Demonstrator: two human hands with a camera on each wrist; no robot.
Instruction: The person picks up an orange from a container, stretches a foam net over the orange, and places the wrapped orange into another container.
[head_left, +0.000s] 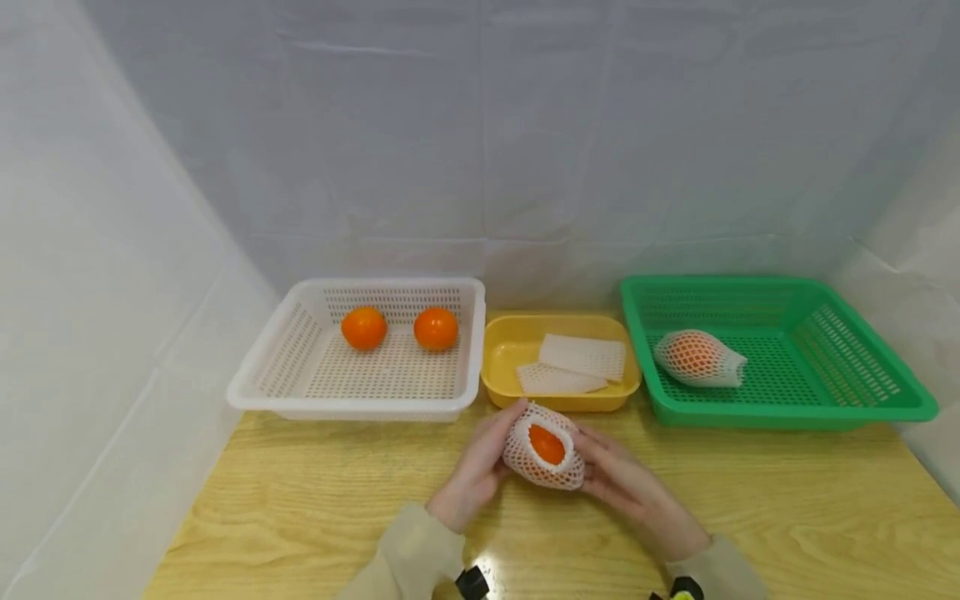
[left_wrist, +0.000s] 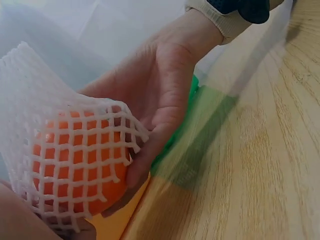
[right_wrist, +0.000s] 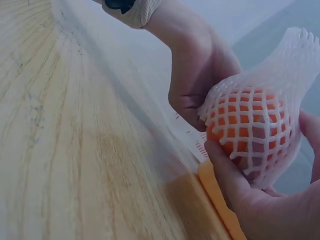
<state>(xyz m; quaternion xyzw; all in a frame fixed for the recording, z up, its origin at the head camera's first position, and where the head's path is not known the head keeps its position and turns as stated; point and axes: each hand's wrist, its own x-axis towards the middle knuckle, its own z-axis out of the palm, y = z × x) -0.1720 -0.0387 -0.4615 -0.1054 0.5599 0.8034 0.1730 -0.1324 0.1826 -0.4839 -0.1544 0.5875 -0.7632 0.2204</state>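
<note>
Between both hands, above the wooden table, is an orange in a white foam net sleeve. The sleeve covers most of the fruit, and bare peel shows through its round opening in the head view. My left hand holds the wrapped orange from the left side. From the right, my right hand grips it with the fingers at the sleeve's edge. Both wrist views show the net stretched over the fruit, with its loose end reaching past it.
A white basket at the back left holds two bare oranges. In the yellow tray at the middle lie flat foam net sleeves. The green basket at the right contains another net-wrapped orange.
</note>
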